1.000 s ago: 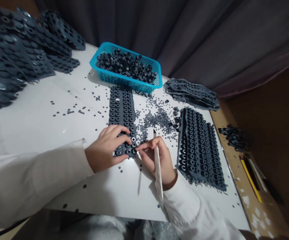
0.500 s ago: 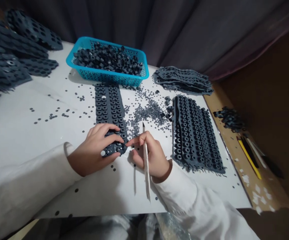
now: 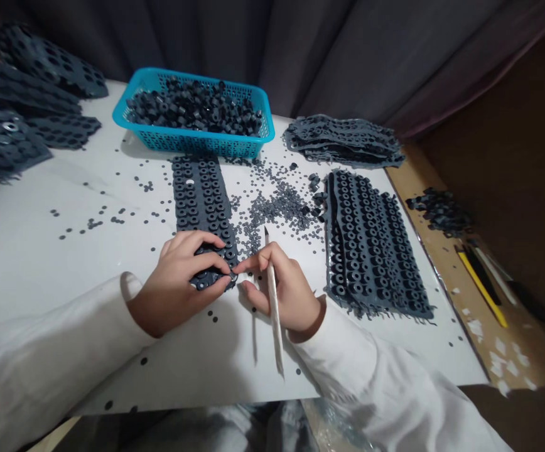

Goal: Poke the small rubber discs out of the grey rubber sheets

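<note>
I see white long sleeves with soft creases along both forearms, a loose, gaping left cuff, bare left hand and right hand, and greyish, mottled clothing over the lap.

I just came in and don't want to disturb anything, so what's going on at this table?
A person's left hand rests over the near end of a dark ring-studded strip. The right hand is at the strip's edge, holding a slim, dark-tipped white tool. Beyond the strip stands a blue basket of small dark pieces. Small discs lie scattered on the table, with a wider ring-studded sheet to the right.
</note>
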`<state>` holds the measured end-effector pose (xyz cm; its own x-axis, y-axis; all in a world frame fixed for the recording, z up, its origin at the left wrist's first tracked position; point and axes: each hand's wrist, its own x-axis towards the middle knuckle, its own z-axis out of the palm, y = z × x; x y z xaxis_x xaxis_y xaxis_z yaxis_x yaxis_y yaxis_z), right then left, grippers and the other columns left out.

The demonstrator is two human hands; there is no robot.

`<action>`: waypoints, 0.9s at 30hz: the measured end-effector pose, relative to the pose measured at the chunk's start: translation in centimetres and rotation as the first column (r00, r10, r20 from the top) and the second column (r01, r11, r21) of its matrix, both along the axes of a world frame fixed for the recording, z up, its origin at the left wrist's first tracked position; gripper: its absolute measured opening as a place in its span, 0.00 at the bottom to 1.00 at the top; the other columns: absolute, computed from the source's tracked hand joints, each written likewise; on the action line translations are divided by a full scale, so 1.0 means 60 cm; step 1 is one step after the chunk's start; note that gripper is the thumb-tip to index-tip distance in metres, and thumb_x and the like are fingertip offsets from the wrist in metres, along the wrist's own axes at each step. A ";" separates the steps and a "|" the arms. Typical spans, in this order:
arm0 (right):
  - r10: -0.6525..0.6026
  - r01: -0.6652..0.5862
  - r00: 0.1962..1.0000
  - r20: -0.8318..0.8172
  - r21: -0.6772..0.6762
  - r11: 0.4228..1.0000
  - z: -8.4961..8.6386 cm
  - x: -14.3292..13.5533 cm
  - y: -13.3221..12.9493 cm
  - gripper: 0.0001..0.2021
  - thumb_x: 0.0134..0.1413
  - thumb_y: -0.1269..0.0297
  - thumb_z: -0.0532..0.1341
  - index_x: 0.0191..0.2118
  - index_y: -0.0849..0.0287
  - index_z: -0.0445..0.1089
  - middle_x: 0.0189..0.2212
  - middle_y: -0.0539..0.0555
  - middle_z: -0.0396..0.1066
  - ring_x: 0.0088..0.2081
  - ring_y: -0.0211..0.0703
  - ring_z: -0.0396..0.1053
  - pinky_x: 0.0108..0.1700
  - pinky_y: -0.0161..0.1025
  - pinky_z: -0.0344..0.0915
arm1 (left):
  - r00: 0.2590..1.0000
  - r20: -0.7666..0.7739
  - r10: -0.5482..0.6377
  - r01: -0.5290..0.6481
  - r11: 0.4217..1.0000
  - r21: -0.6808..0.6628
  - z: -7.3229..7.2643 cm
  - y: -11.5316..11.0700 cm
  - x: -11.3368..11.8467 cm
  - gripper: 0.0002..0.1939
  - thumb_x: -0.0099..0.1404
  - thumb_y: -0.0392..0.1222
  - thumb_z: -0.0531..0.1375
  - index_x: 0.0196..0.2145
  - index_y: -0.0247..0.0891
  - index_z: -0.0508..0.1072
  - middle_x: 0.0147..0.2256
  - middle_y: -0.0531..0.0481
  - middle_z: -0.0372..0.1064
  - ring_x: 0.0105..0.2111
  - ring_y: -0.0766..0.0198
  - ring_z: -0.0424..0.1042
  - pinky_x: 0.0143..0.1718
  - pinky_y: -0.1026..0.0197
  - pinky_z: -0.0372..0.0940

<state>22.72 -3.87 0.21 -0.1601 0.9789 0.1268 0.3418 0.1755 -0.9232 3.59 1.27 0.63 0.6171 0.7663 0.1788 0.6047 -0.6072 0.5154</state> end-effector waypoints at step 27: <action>-0.199 0.199 0.980 0.018 0.031 0.980 0.015 0.024 0.004 0.08 0.52 0.66 0.59 0.35 0.61 0.76 0.29 0.56 0.76 0.29 0.41 0.72 0.33 0.36 0.67 | 0.946 -0.207 -0.249 0.249 0.968 -0.023 0.047 0.052 0.022 0.10 0.59 0.42 0.56 0.37 0.41 0.74 0.34 0.50 0.71 0.37 0.59 0.67 0.39 0.59 0.58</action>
